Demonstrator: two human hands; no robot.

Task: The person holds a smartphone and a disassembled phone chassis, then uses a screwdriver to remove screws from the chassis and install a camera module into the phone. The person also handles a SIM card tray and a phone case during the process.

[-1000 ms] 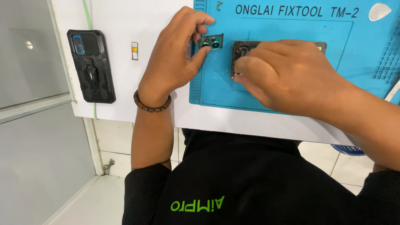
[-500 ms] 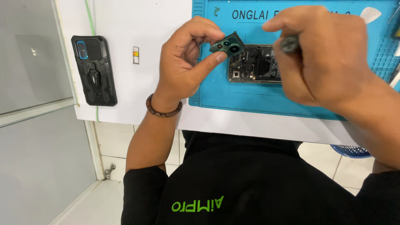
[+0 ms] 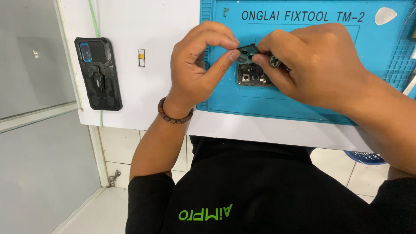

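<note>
Left hand (image 3: 195, 73) & right hand (image 3: 312, 65) both pinch small dark plastic camera-lens cover (image 3: 246, 53) by its edges; looks light, thin, fragile. Opened phone (image 3: 251, 79) just below grip.

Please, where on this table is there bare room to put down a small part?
Bare white table lies between the black phone case and the blue mat, apart from a small card tray. The mat's near strip is bare too. It is crowded at the opened phone, where left hand and right hand meet.
</note>
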